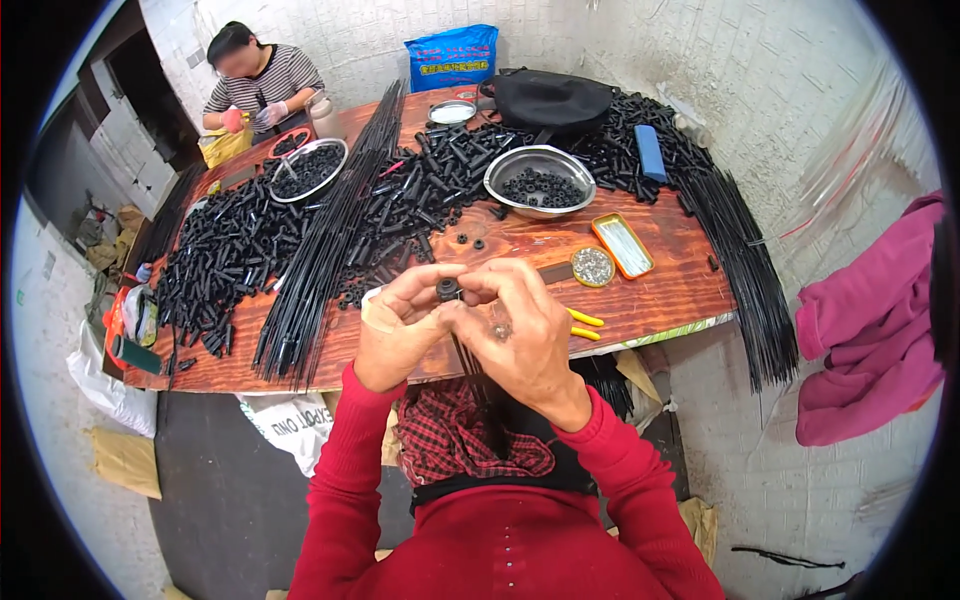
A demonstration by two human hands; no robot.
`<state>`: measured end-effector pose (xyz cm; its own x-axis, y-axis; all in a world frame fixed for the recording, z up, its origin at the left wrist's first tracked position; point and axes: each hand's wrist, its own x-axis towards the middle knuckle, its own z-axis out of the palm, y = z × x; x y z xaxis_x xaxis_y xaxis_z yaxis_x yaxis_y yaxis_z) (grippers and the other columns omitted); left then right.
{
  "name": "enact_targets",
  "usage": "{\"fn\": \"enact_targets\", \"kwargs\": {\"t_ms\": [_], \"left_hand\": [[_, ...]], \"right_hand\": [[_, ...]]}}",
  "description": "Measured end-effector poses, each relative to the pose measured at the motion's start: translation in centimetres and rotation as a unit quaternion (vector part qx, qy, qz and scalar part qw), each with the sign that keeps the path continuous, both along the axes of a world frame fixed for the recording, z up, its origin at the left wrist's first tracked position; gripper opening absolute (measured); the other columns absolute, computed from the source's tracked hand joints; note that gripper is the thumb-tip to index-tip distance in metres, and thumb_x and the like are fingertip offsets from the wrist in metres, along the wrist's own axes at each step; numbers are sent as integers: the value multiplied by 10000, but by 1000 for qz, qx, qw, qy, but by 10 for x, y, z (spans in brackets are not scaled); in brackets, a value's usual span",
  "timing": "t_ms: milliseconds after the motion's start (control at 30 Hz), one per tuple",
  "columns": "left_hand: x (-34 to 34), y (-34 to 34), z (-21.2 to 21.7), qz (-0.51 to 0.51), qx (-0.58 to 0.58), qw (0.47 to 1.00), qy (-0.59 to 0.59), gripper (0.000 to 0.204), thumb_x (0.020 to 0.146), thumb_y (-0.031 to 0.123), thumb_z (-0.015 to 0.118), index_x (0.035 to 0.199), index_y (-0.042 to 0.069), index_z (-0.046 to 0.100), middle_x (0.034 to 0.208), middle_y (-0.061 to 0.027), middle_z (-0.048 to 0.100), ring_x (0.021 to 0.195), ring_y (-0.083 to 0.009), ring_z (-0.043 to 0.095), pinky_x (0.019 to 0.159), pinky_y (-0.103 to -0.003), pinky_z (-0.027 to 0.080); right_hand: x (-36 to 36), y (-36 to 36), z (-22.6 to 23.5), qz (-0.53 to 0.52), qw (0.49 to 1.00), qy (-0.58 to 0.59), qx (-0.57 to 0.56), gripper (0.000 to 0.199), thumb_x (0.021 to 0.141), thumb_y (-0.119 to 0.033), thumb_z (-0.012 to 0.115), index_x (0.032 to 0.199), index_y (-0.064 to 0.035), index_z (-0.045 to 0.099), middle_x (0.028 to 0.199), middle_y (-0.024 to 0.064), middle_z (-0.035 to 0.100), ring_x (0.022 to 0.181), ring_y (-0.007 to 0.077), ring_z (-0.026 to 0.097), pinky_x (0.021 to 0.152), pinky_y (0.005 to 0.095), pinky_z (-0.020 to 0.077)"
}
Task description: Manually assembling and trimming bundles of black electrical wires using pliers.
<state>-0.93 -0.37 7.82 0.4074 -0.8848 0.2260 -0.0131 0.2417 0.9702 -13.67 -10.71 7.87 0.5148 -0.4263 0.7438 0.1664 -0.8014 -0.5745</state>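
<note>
Both hands meet just above the table's near edge, around a small round black plastic cap (pixel 449 289) with a hole in its top. My left hand (pixel 395 330) pinches the cap from the left, a tan patch of tape or covering on its thumb side. From the other side, my right hand (pixel 528 335) closes its thumb and fingers against the same piece. Thin black rods (pixel 468 362) hang down below the cap between my palms toward my lap; whether they join it is hidden by my fingers.
Black plastic tubes (pixel 235 255) heap across the wooden table (pixel 530 250). Long rod bundles (pixel 335 230) lie at left and right. A metal bowl (pixel 540 205) of caps, a small-parts dish (pixel 593 267), an orange tray (pixel 622 247) and yellow-handled pliers (pixel 586 325) lie nearby. A co-worker (pixel 262 85) works far left.
</note>
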Motion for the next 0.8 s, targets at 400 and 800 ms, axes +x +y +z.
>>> {"fn": "enact_targets", "kwargs": {"t_ms": [400, 800], "left_hand": [[-17, -20, -5, 48, -6, 999, -23, 349, 873, -15, 629, 1217, 15, 578, 1116, -89, 638, 1015, -121, 611, 873, -251, 500], [-17, -28, -1, -53, 15, 996, -66, 360, 980, 145, 525, 1304, -3, 469, 1037, -51, 609, 968, -113, 576, 875, -260, 457]], "right_hand": [[-10, -9, 6, -96, 995, 2, -12, 106, 781, -26, 708, 867, -3, 650, 754, 78, 626, 663, 164, 631, 601, 266, 495], [-17, -33, -3, 37, 981, 54, 185, 97, 900, -51, 615, 897, 42, 644, 826, 58, 629, 703, 85, 597, 631, 230, 486]]}}
